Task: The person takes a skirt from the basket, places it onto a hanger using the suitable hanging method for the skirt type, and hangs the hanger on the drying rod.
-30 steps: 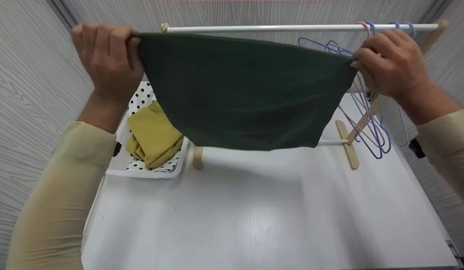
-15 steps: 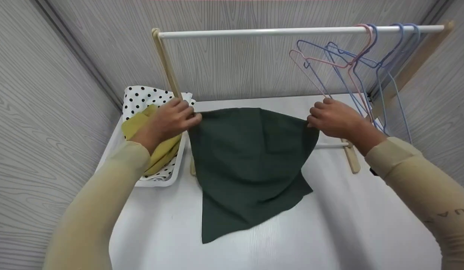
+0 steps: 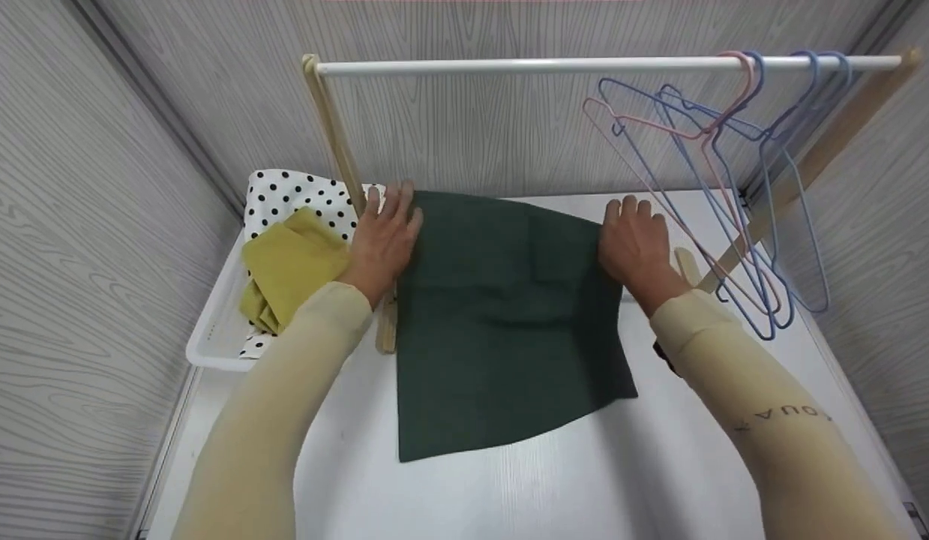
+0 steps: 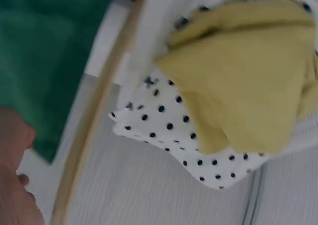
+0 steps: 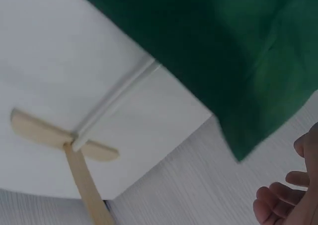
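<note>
A dark green cloth (image 3: 494, 352) is spread over the white table under the rack, its lower edge slanting up to the right. At its upper left corner, my left hand (image 3: 385, 240) has its fingers stretched out. The left wrist view shows that hand's thumb (image 4: 22, 133) beside the cloth's edge. My right hand (image 3: 635, 244) is over the upper right edge, fingers pointing away from me. In the right wrist view, the fingers of the right hand (image 5: 283, 200) are loosely bent and apart from the cloth corner (image 5: 241, 145).
A white rack rail (image 3: 509, 66) on wooden posts crosses above the cloth. Pink and blue hangers (image 3: 723, 139) hang at its right end. Left of the rack, a white basket (image 3: 209, 341) holds a mustard-yellow cloth (image 3: 292, 255) and a white dotted cloth (image 3: 273, 199).
Both hands have come down from near the rail, bringing the stretched green cloth onto the table. It now lies flatter, and the fingers have loosened from its corners.
</note>
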A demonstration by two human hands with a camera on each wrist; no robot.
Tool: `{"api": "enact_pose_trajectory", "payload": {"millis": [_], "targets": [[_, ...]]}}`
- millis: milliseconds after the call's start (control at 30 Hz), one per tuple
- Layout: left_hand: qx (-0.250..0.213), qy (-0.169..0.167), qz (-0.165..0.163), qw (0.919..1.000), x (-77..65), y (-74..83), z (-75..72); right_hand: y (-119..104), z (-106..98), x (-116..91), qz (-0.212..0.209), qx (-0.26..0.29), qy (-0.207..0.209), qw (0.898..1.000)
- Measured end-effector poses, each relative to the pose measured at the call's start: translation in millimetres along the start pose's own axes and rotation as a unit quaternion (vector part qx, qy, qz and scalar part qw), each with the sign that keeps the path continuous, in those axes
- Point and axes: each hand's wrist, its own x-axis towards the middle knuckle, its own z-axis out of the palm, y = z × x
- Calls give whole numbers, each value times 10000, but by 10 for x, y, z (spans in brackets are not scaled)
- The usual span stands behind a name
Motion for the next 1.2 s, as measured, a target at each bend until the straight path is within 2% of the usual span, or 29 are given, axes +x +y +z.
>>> {"api": "enact_pose_trajectory", "payload": {"millis": [67,133,233,300,367,433,533,600,633,700,767,867,967,1067,1200], "targets": [[-473,-448,-263,9975,-7,230,16,-99,98,-60,22,131,-206,9997],[-1061,-655,-274,9918,-65,507,68,-184,220,-162,-164,266,-449,9985],[-1943,-825,-150,9774,-223,917,206,-302,428,-363,-362,567,-842,9942],[-2399,-940,-147,9661,-356,1159,321,-373,597,-499,-398,824,-932,9914],[-2806,-945,-196,9550,-479,1370,457,-426,789,-636,-436,1024,-836,9903],[-3268,-880,-289,9406,-596,1554,597,-477,985,-775,-427,1224,-693,9891],[-3743,-752,-256,9239,-774,1770,831,-582,1257,-979,-170,1713,-604,9832],[-3847,-739,-154,9200,-887,1860,983,-668,1411,-1106,73,1966,-677,9781],[-3845,-669,-105,9206,-928,1886,1055,-708,1483,-1156,214,2059,-707,9758],[-3760,-502,-72,9252,-974,1902,1173,-779,1620,-1230,419,2102,-629,9747],[-3663,-259,-91,9301,-974,1886,1254,-842,1744,-1275,516,1972,-473,9779],[-3576,7,-137,9338,-940,1841,1313,-910,1878,-1288,635,1834,-95,9809],[-3567,-91,-76,9341,-937,1825,1338,-953,1944,-1307,712,1748,89,9820],[-3594,-210,-40,9329,-963,1835,1359,-974,1963,-1341,757,1741,70,9818],[-3588,-157,-116,9332,-1014,1861,1375,-990,1966,-1384,668,1740,108,9824]]}}
